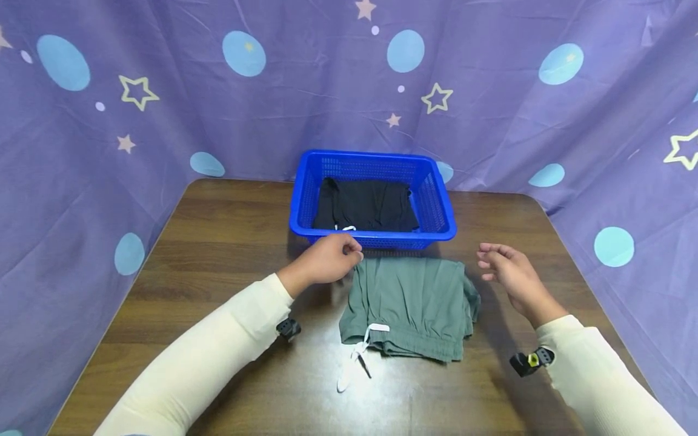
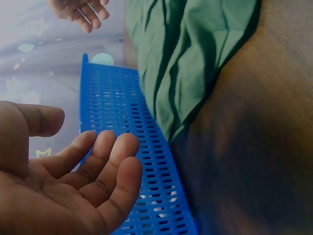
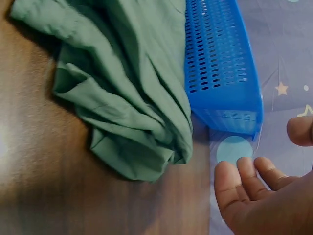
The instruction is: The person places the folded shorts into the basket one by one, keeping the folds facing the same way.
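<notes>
Green drawstring shorts or trousers (image 1: 411, 303) lie folded on the table, elastic waistband toward me, with the white cord (image 1: 357, 354) trailing off the near left corner. My left hand (image 1: 329, 257) hovers by the far left corner, its fingers loosely bent. In the left wrist view a gap shows between the thumb and fingers of the left hand (image 2: 83, 181), and nothing is held. Off the garment's right side is my right hand (image 1: 512, 275), relaxed and apart from the cloth. The right wrist view shows bunched layers of the green garment (image 3: 132, 107) at that side.
Just behind the garment stands a blue plastic basket (image 1: 373, 235) with perforated walls. Inside it lies a folded black garment (image 1: 373, 204) with a white cord end. The wooden table (image 1: 218, 242) meets a purple patterned curtain (image 1: 327, 91) at the back and sides.
</notes>
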### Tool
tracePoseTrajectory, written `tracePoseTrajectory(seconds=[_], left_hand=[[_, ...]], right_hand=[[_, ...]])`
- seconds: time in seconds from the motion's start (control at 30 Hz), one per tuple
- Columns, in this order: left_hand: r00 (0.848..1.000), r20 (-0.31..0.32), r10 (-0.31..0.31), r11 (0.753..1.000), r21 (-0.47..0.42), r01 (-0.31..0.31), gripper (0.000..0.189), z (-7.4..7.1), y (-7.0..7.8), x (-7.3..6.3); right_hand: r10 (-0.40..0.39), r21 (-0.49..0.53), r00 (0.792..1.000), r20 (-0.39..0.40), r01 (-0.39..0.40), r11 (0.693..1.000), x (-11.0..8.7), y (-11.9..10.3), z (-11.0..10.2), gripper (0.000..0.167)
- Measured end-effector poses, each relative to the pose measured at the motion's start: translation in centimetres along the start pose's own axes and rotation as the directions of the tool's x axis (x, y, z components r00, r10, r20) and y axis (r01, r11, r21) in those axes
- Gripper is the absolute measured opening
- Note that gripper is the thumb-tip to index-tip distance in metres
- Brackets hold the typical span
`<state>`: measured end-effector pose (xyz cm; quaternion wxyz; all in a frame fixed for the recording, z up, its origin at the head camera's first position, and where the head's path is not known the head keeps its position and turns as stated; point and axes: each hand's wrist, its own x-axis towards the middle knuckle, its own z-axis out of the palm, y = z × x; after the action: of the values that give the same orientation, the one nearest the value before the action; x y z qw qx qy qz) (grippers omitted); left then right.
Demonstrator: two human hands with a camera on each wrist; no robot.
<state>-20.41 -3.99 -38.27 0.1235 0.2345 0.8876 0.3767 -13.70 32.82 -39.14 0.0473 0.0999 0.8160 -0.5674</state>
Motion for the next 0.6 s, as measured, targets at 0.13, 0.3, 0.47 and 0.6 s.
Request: tracePoseTrajectory(seconds=[0.13, 0.3, 0.47, 0.6], left_hand=[[0.999, 0.026, -0.023, 0.999, 0.029, 0.022, 0.021, 0.5, -0.4, -0.1], [0.996, 0.055, -0.069, 0.995, 0.071, 0.065, 0.021, 1.0, -0.7, -0.1], [0.989, 0.075, -0.130, 0.987, 0.108, 0.121, 0.020, 1.6, -1.1, 0.0], [0.980, 0.112, -0.161, 0.980, 0.136, 0.146, 0.040, 2.1, -1.3, 0.0]], right_hand=[[0.040, -0.059, 0.999, -0.006, -0.040, 0.997, -0.1, 0.5, 0.3, 0.051], [0.093, -0.133, 0.996, -0.002, -0.092, 0.987, -0.3, 1.3, 0.6, 0.051], [0.143, -0.177, 0.990, 0.017, -0.137, 0.975, -0.6, 2.1, 0.8, 0.055], [0.173, -0.194, 0.984, 0.036, -0.163, 0.967, -0.9, 2.8, 0.8, 0.055]])
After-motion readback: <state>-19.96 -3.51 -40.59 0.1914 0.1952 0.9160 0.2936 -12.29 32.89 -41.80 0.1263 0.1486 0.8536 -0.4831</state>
